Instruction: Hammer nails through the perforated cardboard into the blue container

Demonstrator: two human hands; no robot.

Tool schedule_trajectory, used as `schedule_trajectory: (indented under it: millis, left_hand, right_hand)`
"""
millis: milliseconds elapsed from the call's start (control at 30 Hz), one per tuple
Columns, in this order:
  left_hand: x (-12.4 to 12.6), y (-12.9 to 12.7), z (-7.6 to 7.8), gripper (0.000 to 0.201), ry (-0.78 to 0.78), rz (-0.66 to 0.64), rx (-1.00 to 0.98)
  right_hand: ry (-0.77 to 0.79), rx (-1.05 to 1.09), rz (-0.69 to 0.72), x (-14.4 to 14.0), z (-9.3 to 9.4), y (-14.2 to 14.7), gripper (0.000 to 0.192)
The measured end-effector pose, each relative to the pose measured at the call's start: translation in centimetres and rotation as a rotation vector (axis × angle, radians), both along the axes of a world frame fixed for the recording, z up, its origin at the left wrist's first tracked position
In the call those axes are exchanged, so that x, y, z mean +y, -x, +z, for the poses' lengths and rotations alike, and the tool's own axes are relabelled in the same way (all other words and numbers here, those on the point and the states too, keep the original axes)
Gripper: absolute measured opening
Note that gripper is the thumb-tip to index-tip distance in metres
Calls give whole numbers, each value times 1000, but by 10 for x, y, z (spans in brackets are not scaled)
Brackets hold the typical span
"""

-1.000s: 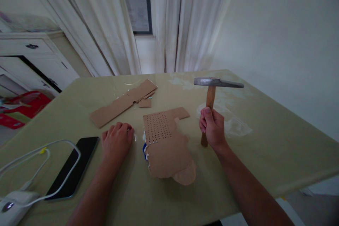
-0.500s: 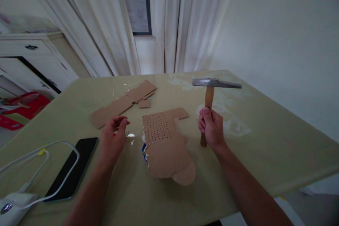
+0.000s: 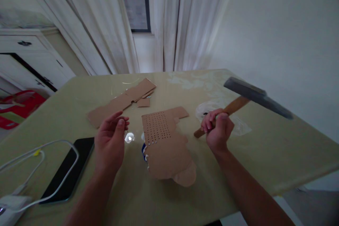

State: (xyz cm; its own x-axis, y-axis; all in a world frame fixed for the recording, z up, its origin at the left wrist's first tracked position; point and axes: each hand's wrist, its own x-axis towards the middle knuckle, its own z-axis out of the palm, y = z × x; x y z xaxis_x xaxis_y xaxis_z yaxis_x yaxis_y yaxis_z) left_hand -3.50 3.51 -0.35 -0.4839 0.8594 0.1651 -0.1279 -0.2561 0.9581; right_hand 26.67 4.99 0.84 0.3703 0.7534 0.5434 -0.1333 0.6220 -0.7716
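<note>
My right hand (image 3: pixel 219 130) is wrapped round the wooden handle of a hammer (image 3: pixel 237 104), raised above the table and tilted with its metal head to the upper right. A piece of brown cardboard (image 3: pixel 169 155) lies before me, with rows of small dark holes in its upper left part and a few pale dots below them. Something blue and white (image 3: pixel 144 151) shows under its left edge. Left of the cardboard is my left hand (image 3: pixel 111 143), fingers curled and thumb against them; anything between them is too small to make out. A small shiny round thing (image 3: pixel 129 137) lies beside it.
Cardboard strips (image 3: pixel 124 100) lie farther back on the table. A black phone (image 3: pixel 70 169) and a white cable (image 3: pixel 62 185) running from a white device (image 3: pixel 14 204) are at the left. Clear plastic (image 3: pixel 239 127) lies behind my right hand.
The hammer has tipped from upright to a slant, its head swinging right and nearer. My left hand has turned and shifted slightly left. The cardboard stays in place.
</note>
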Motion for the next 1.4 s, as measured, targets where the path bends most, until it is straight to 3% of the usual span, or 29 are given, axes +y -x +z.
schedule_trajectory:
  millis: [100,233,400,600,900,1400]
  left_hand:
    - [-11,-14,-3,40,-2,-44,131]
    - [-23,-25,1,47,25,-129,280]
    - [-28,-27,9,17,-60,-215,381]
    - [-30,-27,10,12,-134,-353,421]
    - [-32,-30,12,11,-165,-346,673]
    - [-30,-32,11,15,-159,-350,686]
  right_hand:
    - [-95,36,-2,0,4,-2,50]
    - [-56,39,-23,1,5,-5,51]
    - [113,-10,-47,4,0,-6,53]
    - [109,-30,-49,3,-1,-4,53]
    - [129,-72,-14,2,-2,-2,56]
    - [150,-84,10,3,1,-2,57]
